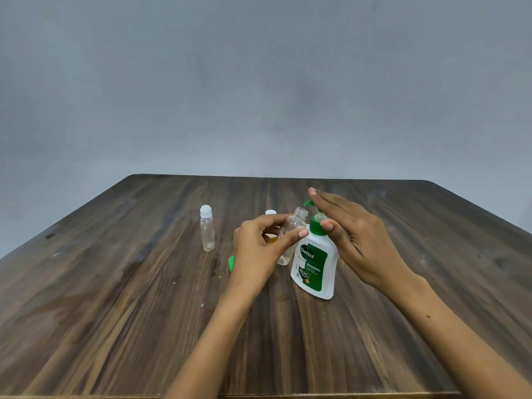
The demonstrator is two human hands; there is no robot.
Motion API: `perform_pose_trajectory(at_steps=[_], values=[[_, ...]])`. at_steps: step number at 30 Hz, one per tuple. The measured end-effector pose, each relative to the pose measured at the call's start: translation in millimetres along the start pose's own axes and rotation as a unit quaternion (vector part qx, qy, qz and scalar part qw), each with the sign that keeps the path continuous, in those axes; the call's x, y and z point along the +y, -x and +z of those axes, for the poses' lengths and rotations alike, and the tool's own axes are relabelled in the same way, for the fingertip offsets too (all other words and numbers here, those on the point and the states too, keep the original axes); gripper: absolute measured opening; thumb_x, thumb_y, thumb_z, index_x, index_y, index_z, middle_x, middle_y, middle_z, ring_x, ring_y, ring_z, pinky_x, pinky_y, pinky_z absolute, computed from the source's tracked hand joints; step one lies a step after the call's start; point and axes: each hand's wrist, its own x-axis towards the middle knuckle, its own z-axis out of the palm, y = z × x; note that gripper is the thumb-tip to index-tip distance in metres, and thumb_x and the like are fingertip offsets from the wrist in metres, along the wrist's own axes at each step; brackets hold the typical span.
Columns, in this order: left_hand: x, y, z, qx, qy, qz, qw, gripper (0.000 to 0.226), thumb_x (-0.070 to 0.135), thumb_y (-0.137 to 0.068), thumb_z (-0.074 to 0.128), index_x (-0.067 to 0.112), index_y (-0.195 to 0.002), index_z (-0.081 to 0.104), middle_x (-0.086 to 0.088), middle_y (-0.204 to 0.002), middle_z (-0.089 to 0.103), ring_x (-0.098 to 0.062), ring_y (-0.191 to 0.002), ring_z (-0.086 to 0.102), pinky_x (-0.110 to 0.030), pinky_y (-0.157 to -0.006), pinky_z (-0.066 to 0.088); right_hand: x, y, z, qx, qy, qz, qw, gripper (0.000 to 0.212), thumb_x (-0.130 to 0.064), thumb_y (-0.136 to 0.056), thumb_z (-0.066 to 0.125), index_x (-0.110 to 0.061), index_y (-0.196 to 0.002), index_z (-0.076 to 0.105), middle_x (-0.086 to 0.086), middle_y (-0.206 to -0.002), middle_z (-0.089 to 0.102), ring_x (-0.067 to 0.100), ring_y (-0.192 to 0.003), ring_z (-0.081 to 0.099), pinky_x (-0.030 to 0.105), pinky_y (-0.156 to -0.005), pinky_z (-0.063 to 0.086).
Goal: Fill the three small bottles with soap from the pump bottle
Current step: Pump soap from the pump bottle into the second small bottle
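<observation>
Head view: at desk (144, 312) centre, the left hand (259, 249) pinches an uncapped small bottle (293, 228), tilted, mouth under the pump bottle (315, 266) spout. Right hand (357, 234) lies flat-fingered on the pump head. At 10 o'clock stands a capped bottle (207, 231); a third (270, 212) is mostly hidden behind the left hand.

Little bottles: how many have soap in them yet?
None looks filled. The left hand holds an uncapped bottle beside the pump bottle; the right hand lies flat over its pump. The capped bottle looks empty; a third bottle is mostly hidden. All three remain.
</observation>
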Motion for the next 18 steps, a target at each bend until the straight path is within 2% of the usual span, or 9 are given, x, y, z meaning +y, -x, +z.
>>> perform_pose_trajectory(at_steps=[3, 6, 10, 14, 18], values=[[0.4, -0.5, 0.0, -0.001, 0.0, 0.0, 1.0, 0.037, 0.035, -0.069, 0.083, 0.018, -0.102, 0.076, 0.005, -0.09, 0.076, -0.012, -0.086, 0.071, -0.036, -0.081, 0.059, -1.7, -2.6, 0.3, 0.01, 0.0, -0.011, 1.0, 0.068, -0.062, -0.099, 0.017, -0.019, -0.134, 0.056, -0.007, -0.141, 0.051, 0.008, -0.128, 0.047, 0.031, -0.102, 0.041], [1.8, -1.2, -0.3, -0.003, 0.004, -0.003, 1.0, 0.04, 0.037, -0.065, 0.085, 0.018, -0.099, 0.078, 0.006, -0.088, 0.077, -0.011, -0.085, 0.072, -0.037, -0.081, 0.059, -2.9, -7.2, 0.8, 0.015, 0.004, -0.013, 1.0, 0.071, -0.062, -0.099, 0.016, -0.017, -0.13, 0.059, -0.006, -0.141, 0.051, 0.008, -0.13, 0.045, 0.031, -0.105, 0.036], [3.9, -1.6, 0.1, 0.023, 0.034, -0.015, 0.999, 0.05, 0.041, -0.054, 0.086, 0.018, -0.097, 0.078, 0.005, -0.087, 0.077, -0.013, -0.085, 0.072, -0.037, -0.083, 0.059, -0.5, -7.7, 4.4, -0.007, 0.01, -0.009, 1.0, 0.073, -0.064, -0.098, 0.014, -0.016, -0.14, 0.049, -0.005, -0.147, 0.045, 0.009, -0.137, 0.039, 0.034, -0.115, 0.027], [1.4, -3.5, -0.9, 0.04, 0.038, -0.017, 0.998, 0.038, 0.035, -0.06, 0.089, 0.02, -0.094, 0.078, 0.005, -0.084, 0.077, -0.016, -0.085, 0.072, -0.041, -0.084, 0.058, 0.4, -6.0, 6.3, -0.01, 0.022, -0.01, 1.0, 0.071, -0.063, -0.098, 0.014, -0.017, -0.141, 0.047, -0.005, -0.149, 0.041, 0.007, -0.139, 0.035, 0.032, -0.117, 0.025], [3.8, -3.9, -0.3, 0.042, 0.02, -0.012, 0.999, 0.032, 0.034, -0.064, 0.088, 0.023, -0.091, 0.076, 0.008, -0.083, 0.076, -0.006, -0.082, 0.07, -0.026, -0.079, 0.056, -1.5, -5.8, 6.3, -0.003, 0.027, -0.015, 1.0, 0.071, -0.061, -0.099, 0.013, -0.015, -0.139, 0.05, -0.004, -0.146, 0.045, 0.007, -0.138, 0.036, 0.031, -0.116, 0.025]])
